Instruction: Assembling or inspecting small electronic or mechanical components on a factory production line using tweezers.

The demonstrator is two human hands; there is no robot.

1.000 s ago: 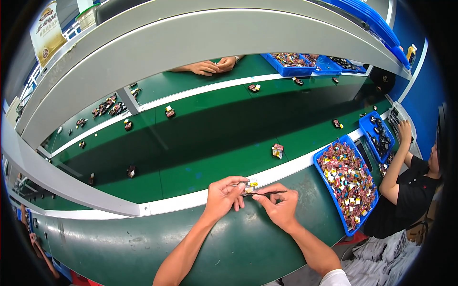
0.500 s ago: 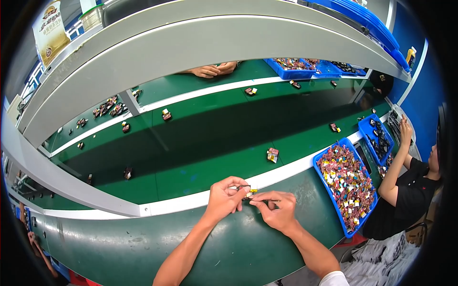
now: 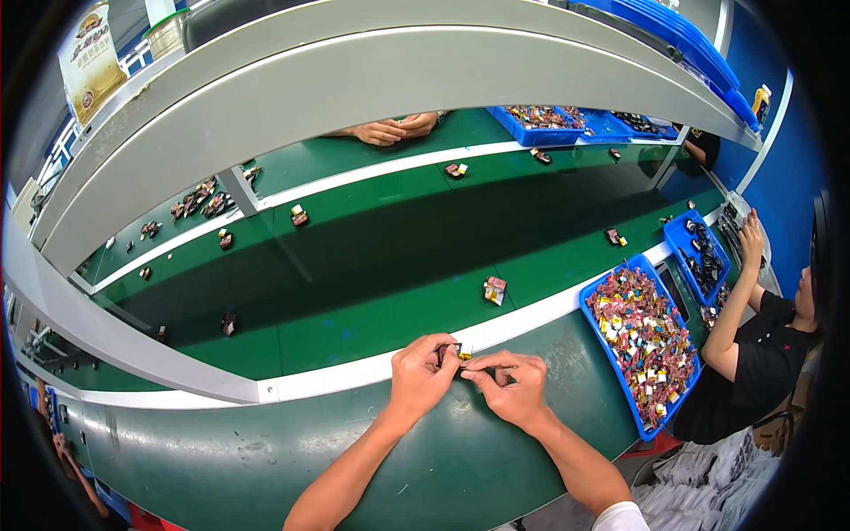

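My left hand is closed around a small dark electronic part with a yellow and white bit showing at its far right side. The fingers cover most of it. My right hand meets it from the right, thumb and forefinger pinched on a thin dark piece; its exact kind is too small to make out. Both hands are above the near edge of the green workbench, fingertips almost touching.
Beyond the white rail, small assemblies lie spaced along a green conveyor belt. A blue tray heaped with similar parts stands at my right. A co-worker sits past it. A grey shelf beam crosses above.
The assemblies on the belt have shifted slightly left. My left hand has turned a little around the part, and my right fingertips have moved slightly. The pinch remains.
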